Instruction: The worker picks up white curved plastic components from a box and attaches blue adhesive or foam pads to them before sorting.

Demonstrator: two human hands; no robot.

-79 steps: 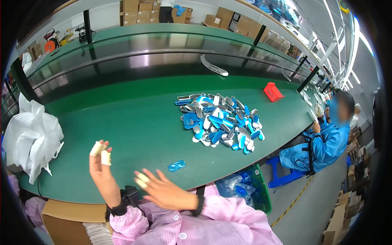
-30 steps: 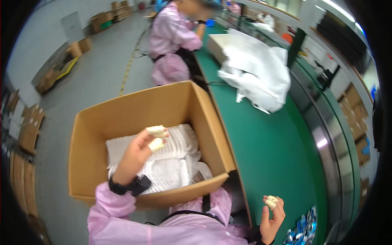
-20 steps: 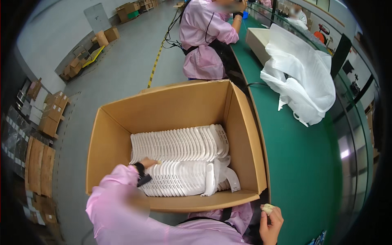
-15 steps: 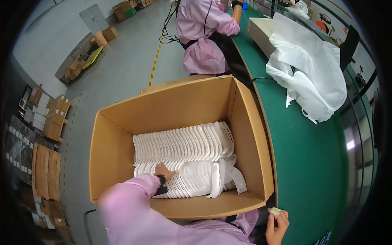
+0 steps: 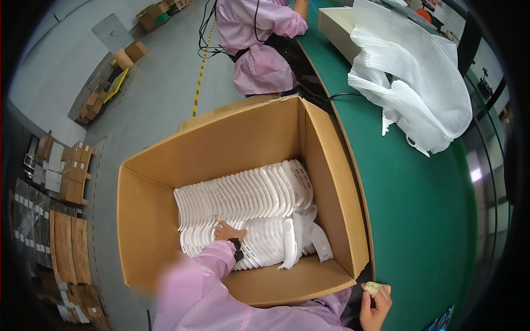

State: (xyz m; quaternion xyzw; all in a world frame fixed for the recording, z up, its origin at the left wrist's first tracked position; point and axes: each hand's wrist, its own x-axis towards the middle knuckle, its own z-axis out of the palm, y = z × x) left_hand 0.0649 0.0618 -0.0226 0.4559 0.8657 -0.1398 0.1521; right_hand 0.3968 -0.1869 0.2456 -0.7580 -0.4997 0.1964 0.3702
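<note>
Two rows of curved white plastic parts (image 5: pixel 234 198) stand packed on edge in a large cardboard box (image 5: pixel 234 138). My left hand (image 5: pixel 231 231) reaches into the box and lies on the nearer row, its fingers apart. A cream cover shows on one of its fingertips. At the right end of that row, a few white parts (image 5: pixel 289 243) lie loose, with thin translucent wrapping (image 5: pixel 305 229) beside them. My right hand (image 5: pixel 376 306) is curled closed by the table edge, outside the box's near right corner. Something cream-coloured shows at its fingertips; whether it is held or worn, I cannot tell.
A green worktable (image 5: pixel 414 220) runs along the box's right side. White foam sheeting (image 5: pixel 414 77) lies heaped at its far end, next to a beige case (image 5: pixel 337 30). Beyond the box, a co-worker in a pink smock (image 5: pixel 256 33) is at the table. Stacked cartons (image 5: pixel 74 171) stand at left.
My left hand has turned and slid slightly right along the nearer row, one finger now pointing toward the far row. My right hand stays by the table edge. The whole view has shifted slightly.
</note>
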